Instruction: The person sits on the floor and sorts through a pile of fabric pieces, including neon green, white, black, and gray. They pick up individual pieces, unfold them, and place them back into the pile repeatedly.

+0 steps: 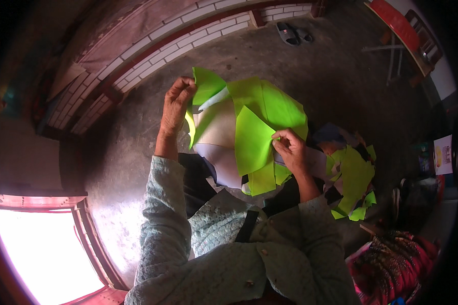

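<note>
Bright yellow-green fabric pieces [282,104] lie over my lap together with pale whitish cloth [216,124]. My left hand [178,96] pinches the edge of a raised green fabric piece [208,84] at the upper left. Toward the right, my right hand [291,146] grips the corner of another green fabric piece [252,140] between thumb and fingers. That piece hangs flat in front of the pale cloth. Where the pieces meet underneath is hidden.
A heap of green and dark cloth scraps [351,178] lies to my right. Sandals [290,34] rest on the concrete floor [336,76] ahead. A red-topped folding table [397,23] stands far right, and red patterned cloth [392,264] is near right. A bright doorway [43,254] is at left.
</note>
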Tool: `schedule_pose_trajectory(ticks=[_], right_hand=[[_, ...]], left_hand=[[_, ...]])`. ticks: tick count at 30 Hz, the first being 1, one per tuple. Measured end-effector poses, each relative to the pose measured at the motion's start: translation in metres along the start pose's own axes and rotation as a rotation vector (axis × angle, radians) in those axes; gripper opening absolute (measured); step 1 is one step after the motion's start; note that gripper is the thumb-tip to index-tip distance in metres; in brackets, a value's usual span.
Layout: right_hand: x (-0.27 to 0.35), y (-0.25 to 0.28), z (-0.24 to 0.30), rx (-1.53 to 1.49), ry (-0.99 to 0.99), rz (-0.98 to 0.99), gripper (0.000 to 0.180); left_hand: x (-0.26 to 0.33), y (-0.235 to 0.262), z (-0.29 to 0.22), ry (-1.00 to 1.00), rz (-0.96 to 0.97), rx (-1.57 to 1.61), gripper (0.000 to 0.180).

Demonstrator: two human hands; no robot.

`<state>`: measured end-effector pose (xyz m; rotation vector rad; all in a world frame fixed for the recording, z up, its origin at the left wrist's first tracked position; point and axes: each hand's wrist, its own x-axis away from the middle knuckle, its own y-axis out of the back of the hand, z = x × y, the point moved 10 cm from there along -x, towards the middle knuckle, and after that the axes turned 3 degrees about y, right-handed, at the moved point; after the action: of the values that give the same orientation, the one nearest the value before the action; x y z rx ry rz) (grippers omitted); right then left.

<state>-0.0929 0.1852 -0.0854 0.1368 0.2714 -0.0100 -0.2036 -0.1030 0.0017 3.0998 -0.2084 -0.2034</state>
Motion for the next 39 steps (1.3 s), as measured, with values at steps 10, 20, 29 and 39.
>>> schedule_pose_trajectory(ticks=[10, 20, 29, 39], right_hand=[[0.0, 0.0, -0.011, -0.102, -0.027, 0.008, 0.017], [0.003, 0.003, -0.021, -0.165, -0.039, -0.023, 0.017], [0.004, -0.001, -0.023, -0.212, -0.053, -0.007, 0.018], [0.003, 0.002, -0.02, -0.207, -0.074, -0.005, 0.018]], left_hand=[[0.093, -0.092, 0.04, -0.224, 0.52, -0.706, 0.013], [0.128, -0.065, 0.012, -0.278, -0.002, -0.747, 0.028], [0.132, 0.034, 0.103, 0.183, -0.346, -0.445, 0.037], [0.131, 0.032, 0.142, 0.332, -0.272, -0.128, 0.035]])
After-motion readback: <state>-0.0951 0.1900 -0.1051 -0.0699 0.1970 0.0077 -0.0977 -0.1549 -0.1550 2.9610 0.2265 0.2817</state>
